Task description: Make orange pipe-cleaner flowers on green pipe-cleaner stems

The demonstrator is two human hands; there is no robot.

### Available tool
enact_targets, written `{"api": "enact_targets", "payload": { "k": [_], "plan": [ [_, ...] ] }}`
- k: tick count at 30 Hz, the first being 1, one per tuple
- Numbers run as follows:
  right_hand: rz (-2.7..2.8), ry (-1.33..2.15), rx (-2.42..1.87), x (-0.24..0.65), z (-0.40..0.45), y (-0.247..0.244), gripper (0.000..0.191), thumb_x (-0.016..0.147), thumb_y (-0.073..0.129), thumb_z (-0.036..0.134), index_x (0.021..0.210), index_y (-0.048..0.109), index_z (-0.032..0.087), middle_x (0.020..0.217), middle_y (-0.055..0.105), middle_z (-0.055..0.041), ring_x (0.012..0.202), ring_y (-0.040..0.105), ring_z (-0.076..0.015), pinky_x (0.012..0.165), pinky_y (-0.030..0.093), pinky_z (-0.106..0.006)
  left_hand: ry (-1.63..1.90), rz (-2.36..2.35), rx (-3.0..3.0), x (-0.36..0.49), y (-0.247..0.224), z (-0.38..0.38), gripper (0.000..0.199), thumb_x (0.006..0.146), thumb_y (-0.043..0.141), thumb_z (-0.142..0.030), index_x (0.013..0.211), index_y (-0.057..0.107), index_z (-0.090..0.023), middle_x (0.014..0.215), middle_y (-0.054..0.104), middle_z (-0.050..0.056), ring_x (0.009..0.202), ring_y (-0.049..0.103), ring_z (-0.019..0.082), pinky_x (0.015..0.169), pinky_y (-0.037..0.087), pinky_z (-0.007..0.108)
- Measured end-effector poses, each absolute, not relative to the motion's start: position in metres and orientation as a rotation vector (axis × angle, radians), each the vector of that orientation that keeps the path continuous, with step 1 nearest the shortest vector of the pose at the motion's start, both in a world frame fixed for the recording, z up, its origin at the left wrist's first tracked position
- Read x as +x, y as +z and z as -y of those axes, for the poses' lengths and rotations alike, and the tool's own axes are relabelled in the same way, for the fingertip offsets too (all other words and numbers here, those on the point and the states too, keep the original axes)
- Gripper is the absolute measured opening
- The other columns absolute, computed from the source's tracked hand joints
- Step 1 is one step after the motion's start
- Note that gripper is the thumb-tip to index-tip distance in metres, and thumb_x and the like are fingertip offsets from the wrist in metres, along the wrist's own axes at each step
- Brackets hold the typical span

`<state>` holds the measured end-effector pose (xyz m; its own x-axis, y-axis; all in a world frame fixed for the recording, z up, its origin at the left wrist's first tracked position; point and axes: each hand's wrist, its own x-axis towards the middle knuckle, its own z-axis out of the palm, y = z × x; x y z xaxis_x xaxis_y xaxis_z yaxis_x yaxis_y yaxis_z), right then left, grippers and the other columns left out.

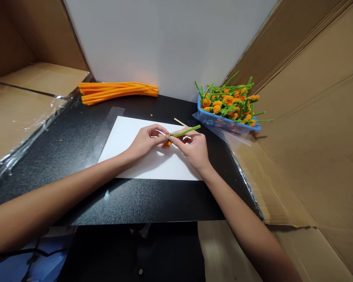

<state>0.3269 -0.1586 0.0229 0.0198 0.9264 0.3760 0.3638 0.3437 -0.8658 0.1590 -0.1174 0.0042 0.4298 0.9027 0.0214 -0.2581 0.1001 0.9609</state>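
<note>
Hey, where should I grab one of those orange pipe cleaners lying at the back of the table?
Take one at the fanned left end of the orange pipe cleaners, coming from the front with your left hand once it lets go of the green pipe cleaner. The strands spread apart there, so one should separate easily; toward the right end they lie tightly gathered.

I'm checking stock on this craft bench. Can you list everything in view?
Orange pipe cleaners: one bundle, orange, far left of table.
Basket: one, blue, far right of table.
Pipe cleaner flowers: many, orange and green, in basket.
Paper sheet: one, white, mid-table.
Wooden stick: one, pale, at paper's far edge.
Table: one, black, below everything.
Cardboard: several pieces, brown, both sides.
Green pipe cleaner: one, green, between hands.
Orange tuft: one, orange, under hands.
Left hand: one, over paper, holding green pipe cleaner.
Right hand: one, likewise.
</note>
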Motion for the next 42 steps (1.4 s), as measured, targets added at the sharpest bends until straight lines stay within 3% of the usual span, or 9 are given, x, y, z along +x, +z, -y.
{"api": "enact_targets", "payload": {
  "k": [5,17,26,30,42],
  "plan": [
    [1.461,0.767,-1.167,0.325,0.159,0.023,0.019,0.076,0.078,0.037,0.079,0.073,0.019,0.089,0.072,-0.0064,0.081,0.065,-0.0193,0.066,0.049,-0.031,0.952,-0.663,1.072,0.159,0.008,0.118,0.022,0.071,0.079,-0.022,0.088,0.070,-0.013,0.079,0.071,0.004,0.069,0.068,0.015,0.074,0.056,0.030],
    [1.331,0.997,-1.077,0.331,0.155,0.023,0.016,0.073,0.080,0.032,0.081,0.071,0.022,0.085,0.069,-0.0015,0.076,0.060,-0.0155,0.064,0.046,-0.028,0.882,-0.477,1.046,0.157,0.020,0.121,0.017,0.076,0.074,-0.024,0.091,0.073,-0.017,0.089,0.068,0.003,0.083,0.063,0.016,0.076,0.054,0.029],
    [1.523,0.887,-1.051,0.333,0.158,0.031,0.016,0.075,0.077,0.034,0.083,0.071,0.022,0.087,0.067,-0.0024,0.082,0.060,-0.0176,0.070,0.048,-0.030,1.031,-0.554,1.112,0.158,0.009,0.118,0.023,0.075,0.079,-0.027,0.094,0.070,-0.017,0.091,0.070,0.003,0.085,0.066,0.015,0.081,0.055,0.030],
    [1.470,0.877,-1.093,0.338,0.155,0.031,0.017,0.080,0.072,0.035,0.089,0.071,0.022,0.089,0.068,-0.0024,0.083,0.061,-0.0174,0.072,0.048,-0.030,1.106,-0.616,1.301,0.156,0.013,0.117,0.024,0.076,0.079,-0.030,0.092,0.068,-0.016,0.090,0.071,0.005,0.083,0.068,0.016,0.079,0.056,0.028],
    [1.512,0.929,-1.161,0.338,0.154,0.030,0.031,0.072,0.079,0.048,0.076,0.069,0.019,0.077,0.066,-0.0023,0.074,0.059,-0.0165,0.065,0.046,-0.028,1.053,-0.639,1.540,0.154,0.019,0.123,0.020,0.080,0.076,-0.032,0.086,0.069,-0.014,0.083,0.071,0.007,0.076,0.067,0.016,0.071,0.055,0.026]
  ]
}}
